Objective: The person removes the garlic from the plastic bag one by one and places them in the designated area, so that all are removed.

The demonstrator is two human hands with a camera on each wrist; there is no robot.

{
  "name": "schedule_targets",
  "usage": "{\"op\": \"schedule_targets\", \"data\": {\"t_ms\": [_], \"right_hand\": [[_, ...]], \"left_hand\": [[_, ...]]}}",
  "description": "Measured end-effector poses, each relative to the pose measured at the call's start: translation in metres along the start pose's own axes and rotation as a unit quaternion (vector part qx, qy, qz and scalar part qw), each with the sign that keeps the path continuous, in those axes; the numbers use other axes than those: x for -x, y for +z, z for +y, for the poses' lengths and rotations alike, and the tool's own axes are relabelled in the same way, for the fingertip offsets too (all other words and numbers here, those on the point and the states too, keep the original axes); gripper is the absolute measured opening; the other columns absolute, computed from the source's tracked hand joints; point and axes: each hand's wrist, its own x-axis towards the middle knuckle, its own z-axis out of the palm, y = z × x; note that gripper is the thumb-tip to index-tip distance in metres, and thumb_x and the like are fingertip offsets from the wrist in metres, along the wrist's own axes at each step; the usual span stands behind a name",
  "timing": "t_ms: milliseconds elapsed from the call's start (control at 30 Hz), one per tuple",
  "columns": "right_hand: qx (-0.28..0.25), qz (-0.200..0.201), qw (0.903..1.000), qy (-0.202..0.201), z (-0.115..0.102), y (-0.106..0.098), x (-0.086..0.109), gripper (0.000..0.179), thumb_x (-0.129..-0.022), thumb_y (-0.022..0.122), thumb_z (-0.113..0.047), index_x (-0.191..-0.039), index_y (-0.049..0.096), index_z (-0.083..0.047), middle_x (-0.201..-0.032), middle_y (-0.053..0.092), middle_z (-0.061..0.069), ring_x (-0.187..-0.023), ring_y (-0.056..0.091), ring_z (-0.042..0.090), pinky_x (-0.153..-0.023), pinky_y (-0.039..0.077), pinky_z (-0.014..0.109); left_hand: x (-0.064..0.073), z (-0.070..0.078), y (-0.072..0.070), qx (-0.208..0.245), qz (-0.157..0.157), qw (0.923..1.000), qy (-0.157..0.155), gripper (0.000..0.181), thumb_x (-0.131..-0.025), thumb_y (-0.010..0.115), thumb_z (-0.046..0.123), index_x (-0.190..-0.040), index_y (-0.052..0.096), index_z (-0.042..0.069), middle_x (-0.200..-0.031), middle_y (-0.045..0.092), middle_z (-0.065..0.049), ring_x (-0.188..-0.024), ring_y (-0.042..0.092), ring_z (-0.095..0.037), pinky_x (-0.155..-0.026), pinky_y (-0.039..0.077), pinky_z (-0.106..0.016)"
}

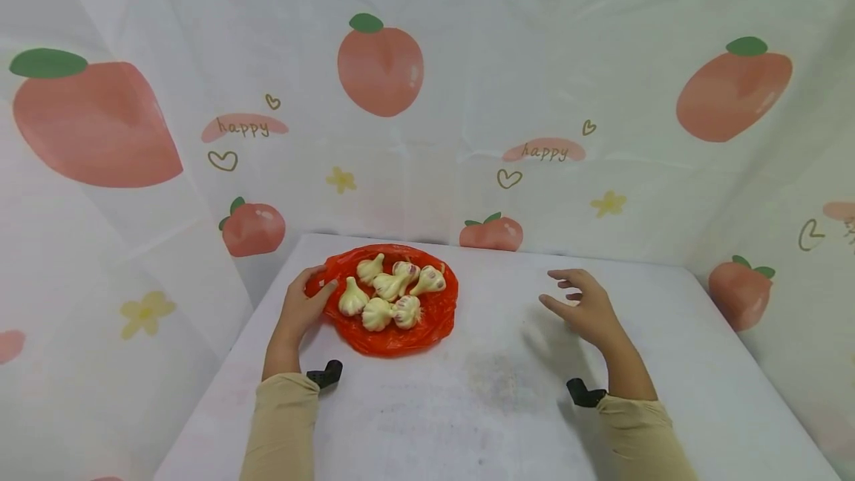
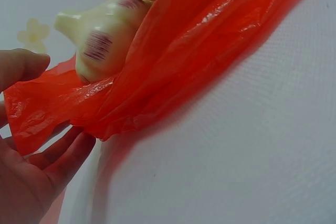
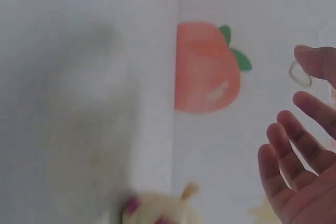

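Observation:
A red plastic bag (image 1: 437, 325) lies spread on the table at left centre. Several cream garlic bulbs (image 1: 352, 297) are gathered in it, some with purple marks. My left hand (image 1: 303, 306) holds the bag's left edge; in the left wrist view, the thumb (image 2: 26, 66) is above the red film and the fingers (image 2: 65, 158) curve beneath it. To the right, my right hand (image 1: 591, 314) hovers over the table, fingers spread and nothing held. At the bottom of the right wrist view shows another garlic bulb (image 3: 163, 208) with purple spots; in the head view my right hand hides it.
The white table (image 1: 427, 421) reaches back to a white curtain (image 1: 441, 184) printed with peaches, which also hangs along both sides. A dark smudge (image 1: 497, 381) marks the tabletop between the hands. Each wrist wears a small black camera (image 1: 326, 374).

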Motion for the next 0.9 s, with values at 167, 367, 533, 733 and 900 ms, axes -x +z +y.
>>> {"op": "schedule_targets", "data": {"t_ms": [167, 367, 533, 733, 900], "right_hand": [[-0.036, -0.014, 0.9987, -0.032, -0.021, 0.025, -0.013, 0.05, -0.093, 0.084, -0.021, -0.138, 0.066, -0.008, -0.136, 0.065, 0.016, -0.121, 0.064, 0.036, -0.099, 0.057, 0.055], [-0.061, -0.038, 0.9959, -0.055, -0.046, 0.055, -0.022, 0.051, -0.091, 0.085, -0.021, -0.137, 0.067, -0.01, -0.136, 0.066, 0.012, -0.12, 0.065, 0.033, -0.098, 0.059, 0.052], [-0.075, -0.071, 0.9934, -0.05, -0.066, 0.077, -0.026, 0.053, -0.092, 0.085, -0.026, -0.139, 0.066, -0.013, -0.14, 0.065, 0.012, -0.123, 0.064, 0.031, -0.102, 0.059, 0.055], [-0.097, -0.099, 0.9892, -0.047, -0.085, 0.102, -0.029, 0.052, -0.092, 0.083, -0.025, -0.139, 0.066, -0.013, -0.142, 0.064, 0.012, -0.124, 0.062, 0.031, -0.103, 0.058, 0.058], [-0.113, -0.124, 0.9841, -0.059, -0.097, 0.12, -0.03, 0.052, -0.092, 0.083, -0.023, -0.139, 0.065, -0.007, -0.139, 0.064, 0.017, -0.124, 0.06, 0.037, -0.103, 0.057, 0.059]], "left_hand": [[0.001, 0.001, 0.0, 0.001, 0.0, 0.9999, -0.01, 0.061, -0.106, 0.062, 0.034, -0.16, 0.043, 0.013, -0.168, 0.039, -0.016, -0.156, 0.034, -0.039, -0.126, 0.035, -0.06], [0.0, 0.0, 0.0, 0.002, 0.003, 1.0, -0.008, 0.059, -0.107, 0.062, 0.032, -0.159, 0.045, 0.013, -0.167, 0.04, -0.016, -0.156, 0.035, -0.038, -0.127, 0.034, -0.06], [0.0, 0.0, 0.0, 0.005, 0.003, 1.0, -0.003, 0.058, -0.106, 0.062, 0.031, -0.158, 0.045, 0.012, -0.167, 0.041, -0.016, -0.155, 0.036, -0.038, -0.127, 0.035, -0.059], [0.0, 0.0, 0.0, 0.006, 0.004, 1.0, -0.002, 0.058, -0.106, 0.062, 0.031, -0.158, 0.046, 0.012, -0.167, 0.041, -0.016, -0.155, 0.036, -0.038, -0.127, 0.035, -0.059], [0.0, 0.001, -0.001, 0.005, 0.003, 1.0, -0.001, 0.058, -0.106, 0.062, 0.032, -0.159, 0.045, 0.012, -0.167, 0.041, -0.016, -0.156, 0.036, -0.038, -0.127, 0.035, -0.059]]}}
